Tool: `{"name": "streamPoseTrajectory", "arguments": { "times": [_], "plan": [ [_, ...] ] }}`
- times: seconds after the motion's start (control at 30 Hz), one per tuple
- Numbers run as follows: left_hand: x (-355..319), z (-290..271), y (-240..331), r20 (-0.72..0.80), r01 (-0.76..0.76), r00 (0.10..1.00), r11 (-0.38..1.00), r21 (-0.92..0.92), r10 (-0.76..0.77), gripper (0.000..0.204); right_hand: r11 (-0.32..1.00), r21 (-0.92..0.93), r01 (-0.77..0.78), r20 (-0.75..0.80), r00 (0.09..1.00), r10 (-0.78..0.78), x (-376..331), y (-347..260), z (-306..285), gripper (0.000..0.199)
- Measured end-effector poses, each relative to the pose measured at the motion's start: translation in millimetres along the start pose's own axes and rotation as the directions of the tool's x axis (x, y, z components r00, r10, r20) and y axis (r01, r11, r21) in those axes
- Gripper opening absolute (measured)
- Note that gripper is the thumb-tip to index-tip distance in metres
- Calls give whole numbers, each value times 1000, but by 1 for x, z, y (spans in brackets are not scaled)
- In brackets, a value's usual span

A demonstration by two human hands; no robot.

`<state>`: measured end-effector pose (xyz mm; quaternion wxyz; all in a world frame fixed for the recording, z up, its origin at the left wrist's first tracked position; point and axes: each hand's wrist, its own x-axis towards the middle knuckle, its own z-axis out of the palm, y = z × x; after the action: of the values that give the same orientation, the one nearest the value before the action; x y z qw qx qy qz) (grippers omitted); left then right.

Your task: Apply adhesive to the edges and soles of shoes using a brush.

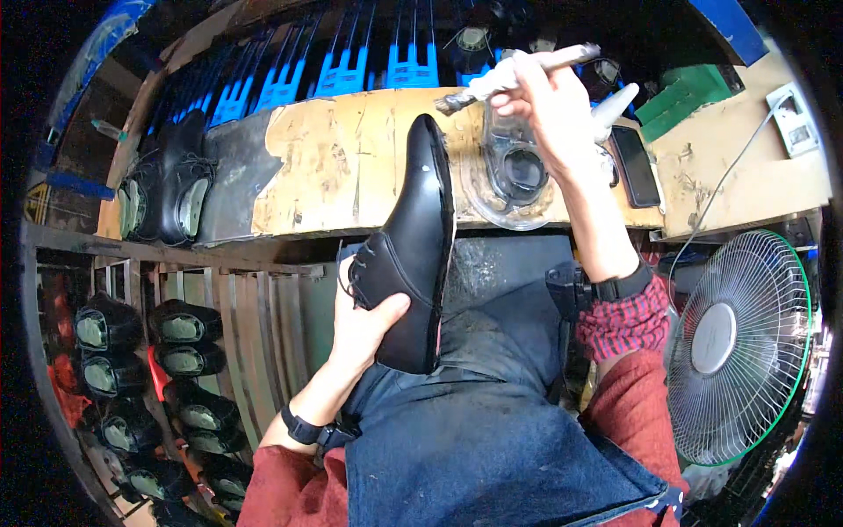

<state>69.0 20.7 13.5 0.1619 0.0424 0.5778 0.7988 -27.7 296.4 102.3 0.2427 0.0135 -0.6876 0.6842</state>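
Observation:
My left hand is wrapped round the heel end of a black lace-up leather shoe, thumb across its side. The shoe is held on its side over my lap, toe pointing away from me, with the sole edge facing right. Up and to the right, my right hand grips a brush by its pale, wrapped handle. Its dark, stained bristles hang just beyond the toe, apart from the leather. Below that hand, a clear plastic container with a dark round opening sits on the bench.
The worn wooden bench spans the far side, with a pair of black shoes at its left and a phone at its right. Blue racks stand behind. More shoes fill a left rack; a fan stands close at right.

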Motion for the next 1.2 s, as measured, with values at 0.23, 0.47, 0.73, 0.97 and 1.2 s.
{"name": "streamPoseTrajectory", "arguments": {
  "times": [0.23, 0.47, 0.73, 0.97, 1.2],
  "plan": [
    [2, 0, 2, 31, 14, 999, 996, -93, -11, 68, 993, -57, 103, 125, 988, -96, -30, -21, 7, 16],
    [18, 3, 9, -34, 3, 999, 992, -124, -7, 67, 999, 8, 54, 149, 987, -54, -71, -14, 6, 14],
    [48, -4, 19, -74, -156, 985, 988, -14, 155, 71, 958, 113, -263, 282, 933, 223, -112, 1, 9, 13],
    [132, -6, 66, -3, -334, 923, 806, 488, 385, 76, 973, 178, -147, 23, 989, 146, -91, 8, -45, 17],
    [327, 35, 99, 210, -184, 908, -107, 977, 362, 79, 975, 145, -170, -73, 981, 182, -88, 14, -76, 15]
  ]
}}
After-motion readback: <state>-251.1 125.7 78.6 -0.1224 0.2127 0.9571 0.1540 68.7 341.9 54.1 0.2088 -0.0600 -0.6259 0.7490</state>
